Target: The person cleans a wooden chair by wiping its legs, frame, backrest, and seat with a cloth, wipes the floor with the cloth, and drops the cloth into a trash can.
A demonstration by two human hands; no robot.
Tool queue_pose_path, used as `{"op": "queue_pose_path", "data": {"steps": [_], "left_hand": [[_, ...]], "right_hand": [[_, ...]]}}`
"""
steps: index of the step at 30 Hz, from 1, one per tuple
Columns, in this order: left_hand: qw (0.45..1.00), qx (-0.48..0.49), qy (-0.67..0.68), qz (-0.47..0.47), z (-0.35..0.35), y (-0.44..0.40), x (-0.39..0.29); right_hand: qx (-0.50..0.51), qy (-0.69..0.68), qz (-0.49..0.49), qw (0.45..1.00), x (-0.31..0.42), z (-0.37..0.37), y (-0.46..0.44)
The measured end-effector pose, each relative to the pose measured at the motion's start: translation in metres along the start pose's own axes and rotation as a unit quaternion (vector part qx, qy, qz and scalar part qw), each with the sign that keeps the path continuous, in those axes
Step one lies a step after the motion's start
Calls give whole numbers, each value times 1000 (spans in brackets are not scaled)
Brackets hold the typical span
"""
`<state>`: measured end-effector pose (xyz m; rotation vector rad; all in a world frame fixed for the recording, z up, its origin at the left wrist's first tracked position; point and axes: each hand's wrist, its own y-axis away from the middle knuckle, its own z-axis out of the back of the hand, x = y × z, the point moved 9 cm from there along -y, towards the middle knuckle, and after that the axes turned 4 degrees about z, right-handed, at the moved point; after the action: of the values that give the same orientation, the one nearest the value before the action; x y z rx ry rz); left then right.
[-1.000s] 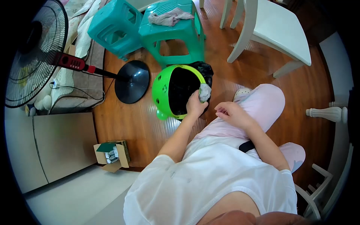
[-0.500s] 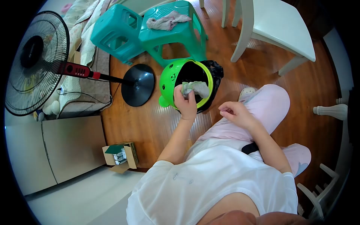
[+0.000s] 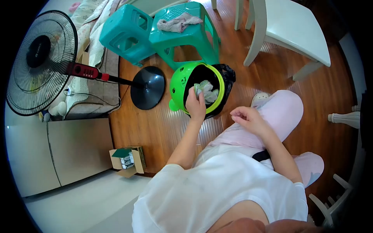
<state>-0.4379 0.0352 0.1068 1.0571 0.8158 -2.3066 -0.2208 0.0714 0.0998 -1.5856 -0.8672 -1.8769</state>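
My left hand (image 3: 196, 105) is closed on a crumpled whitish-green wad (image 3: 206, 91), perhaps thin plastic or paper; the exact kind is hard to make out. Hand and wad are at the mouth of a bright green bin (image 3: 178, 83) with a cartoon face on its side. A black bag (image 3: 229, 75) lines the bin and hangs over its far rim. My right hand (image 3: 250, 120) hovers by my thigh, to the right of the bin, fingers loosely curled and apart from the thumb, with nothing visible in it.
Two green plastic stools (image 3: 190, 39) stand behind the bin, one with a greyish cloth (image 3: 179, 22) on top. A standing fan (image 3: 147, 87) is at left, an open cardboard box (image 3: 136, 161) lower left. A white chair (image 3: 295, 33) stands upper right.
My left hand has tipped the wad further into the bin's mouth, and it looks more spread out now. The whole view has shifted slightly. My right hand has hardly changed.
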Motion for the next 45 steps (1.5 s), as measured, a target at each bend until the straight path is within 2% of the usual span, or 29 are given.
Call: {"op": "queue_pose_path", "data": {"steps": [1,2,4,5,6,8,10,11,12,14,16,17,18,20,22,24,25,26,28,29,30,33,35,39,41,42,44,45], "left_hand": [[994,62,-53,79,-15,-1,31],[994,57,-53,75,-12,-1,26],[997,6,74,5,0,0,-10],[996,-5,92,-16,5,2,-25],[996,-22,13,-85,-1,4,-20],[994,74,-81,3,-27,-7,14],[1000,-8,2,-17,-12,-8,6],[996,-20,69,-54,-6,-7,-4],[997,-49,11,-55,3,-1,-11],[991,88,-67,78,-24,-10,29],[994,21,74,78,-11,-10,29],[990,-23,138,13,-2,-8,-4],[994,-53,72,-55,1,-3,-11],[986,119,-71,97,-30,-10,29],[997,-52,58,21,-6,-11,5],[997,-53,11,-49,-1,-9,-9],[989,70,-115,63,-23,-7,22],[981,117,-117,103,-32,-7,52],[999,-3,44,7,-8,-7,22],[998,-47,-17,-25,2,-3,7],[999,4,-5,45,-4,-4,16],[999,-37,-3,15,4,-15,11],[992,-41,102,60,15,-9,2],[987,-57,135,73,26,-9,-28],[955,-17,286,80,25,4,-55],[959,30,274,65,19,13,-69],[957,146,250,25,5,38,-102],[955,182,231,49,-5,51,-111]], "right_hand": [[0,21,-2,1000,2,2,-1],[1,22,4,1000,1,2,-3],[-2,20,19,1000,-7,2,-2],[-4,16,5,1000,-6,0,5],[-2,4,-7,1000,0,1,4],[-1,-5,-9,1000,2,2,2],[-1,34,6,999,-1,3,-1],[-11,29,-1,1000,-1,6,0],[-17,6,-9,1000,2,6,3],[-20,-12,-7,1000,0,7,6],[-20,1,25,999,-9,8,-1],[-22,5,28,999,-4,9,0],[-22,-2,14,1000,-2,6,7],[-20,-31,-13,999,-2,9,2],[-32,-10,26,999,0,18,-7],[-16,-22,2,1000,-2,9,2],[-19,-9,5,1000,3,11,3],[-19,-5,14,1000,5,12,1],[-19,51,17,998,-1,11,-3],[-38,32,51,997,-2,12,-4],[-38,7,22,999,-9,13,-3],[-25,-53,7,998,-23,12,-13],[-20,-49,-15,999,-27,9,-7],[-16,-33,-5,999,-25,10,-11],[3,-93,-39,995,-23,5,-8],[2,-93,-40,995,-17,4,-8],[-120,-259,-96,954,-20,19,-5],[-121,-312,-112,936,-28,19,-9]]}}
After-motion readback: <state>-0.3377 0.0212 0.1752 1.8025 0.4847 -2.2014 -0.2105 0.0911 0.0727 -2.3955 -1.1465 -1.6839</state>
